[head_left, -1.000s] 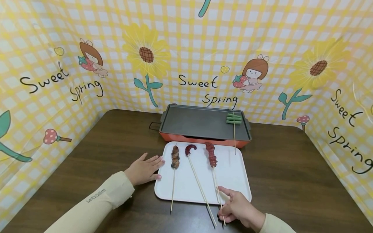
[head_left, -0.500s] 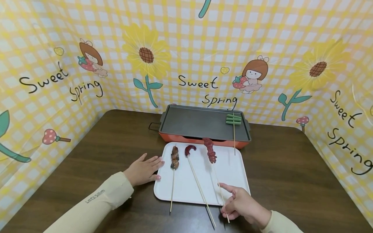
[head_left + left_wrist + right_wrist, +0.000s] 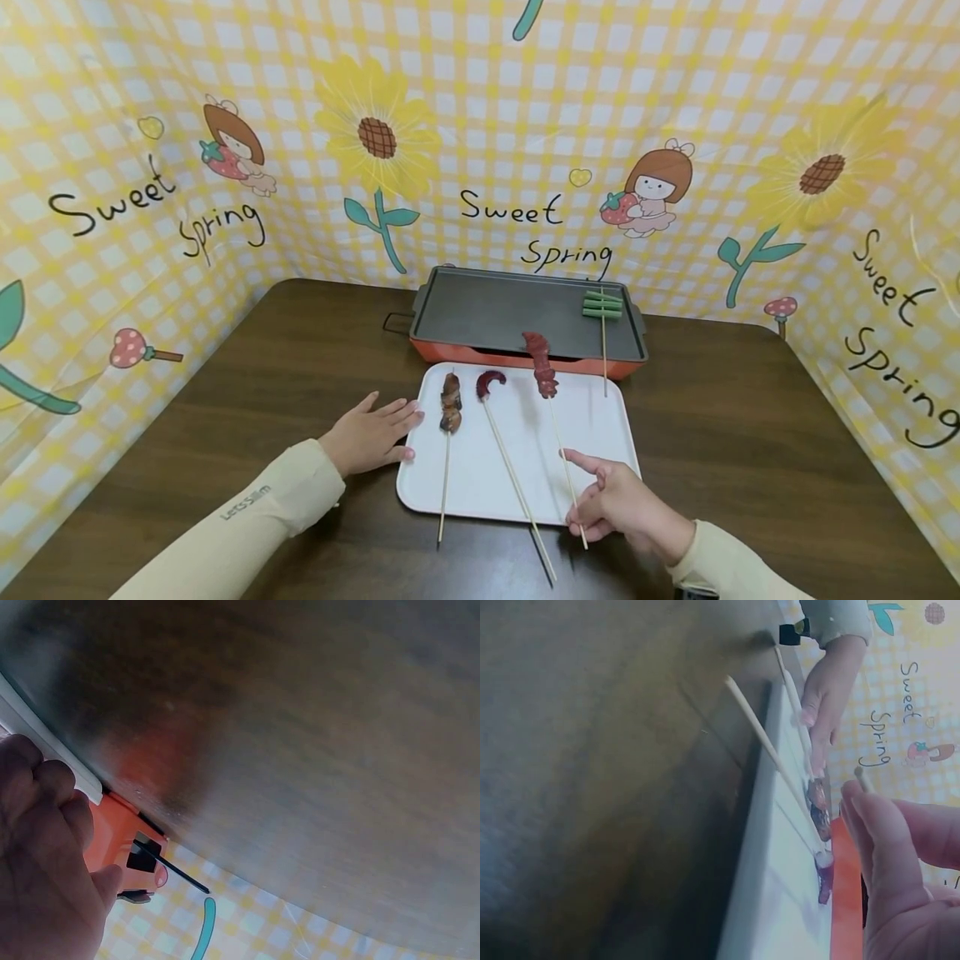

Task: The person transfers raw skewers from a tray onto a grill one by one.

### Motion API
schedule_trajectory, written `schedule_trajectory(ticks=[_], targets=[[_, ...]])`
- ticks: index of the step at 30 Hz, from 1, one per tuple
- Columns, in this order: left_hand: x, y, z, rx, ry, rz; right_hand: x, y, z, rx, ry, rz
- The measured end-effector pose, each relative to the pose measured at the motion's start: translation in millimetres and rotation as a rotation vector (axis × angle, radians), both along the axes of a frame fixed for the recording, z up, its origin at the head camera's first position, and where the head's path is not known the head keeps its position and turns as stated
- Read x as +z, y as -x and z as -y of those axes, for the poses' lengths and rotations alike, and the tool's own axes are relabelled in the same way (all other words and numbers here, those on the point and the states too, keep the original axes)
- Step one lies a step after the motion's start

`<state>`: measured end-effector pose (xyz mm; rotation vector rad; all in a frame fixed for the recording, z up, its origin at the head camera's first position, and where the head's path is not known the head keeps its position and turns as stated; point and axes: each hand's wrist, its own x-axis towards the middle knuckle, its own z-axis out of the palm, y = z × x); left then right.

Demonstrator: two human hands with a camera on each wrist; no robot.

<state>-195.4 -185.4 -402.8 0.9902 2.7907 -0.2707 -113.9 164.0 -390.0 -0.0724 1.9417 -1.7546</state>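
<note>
My right hand [image 3: 622, 507] pinches the lower stick of a skewer of red meat pieces [image 3: 542, 365], index finger stretched along it. The meat hangs over the tray's far edge and the griddle's near edge. In the right wrist view the stick's end [image 3: 864, 780] pokes out between thumb and fingers. My left hand [image 3: 371, 437] lies flat, its straight fingertips at the left rim of the white tray [image 3: 600, 425]. On that tray lie a skewer of brown pieces [image 3: 450, 404] and a skewer with a dark red curled piece, like a tentacle [image 3: 491, 383].
Behind the tray stands an orange griddle with a dark flat plate [image 3: 487, 308] and a wire handle at left. A skewer of green vegetable pieces [image 3: 602, 305] lies on its right end, stick jutting forward. A patterned cloth [image 3: 480, 125] hangs around the brown table [image 3: 720, 417].
My right hand has lifted the red meat skewer off the tray and moved it forward to the griddle's near edge. My left hand has stayed in place.
</note>
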Motion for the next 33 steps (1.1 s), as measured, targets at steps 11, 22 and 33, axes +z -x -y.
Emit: schedule_trajectory(ticks=[11, 22, 33], targets=[[0.1, 1.7, 1.2, -0.003, -0.01, -0.001, 15.4, 22.4, 0, -0.051, -0.046, -0.03], [1.1, 2.6, 0.1, -0.008, -0.014, 0.009, 24.9, 48.4, 1, -0.13, -0.037, -0.044], [0.0, 4.0, 0.5, 0.003, -0.016, 0.029, 34.6, 66.1, 4, -0.145, 0.035, -0.035]])
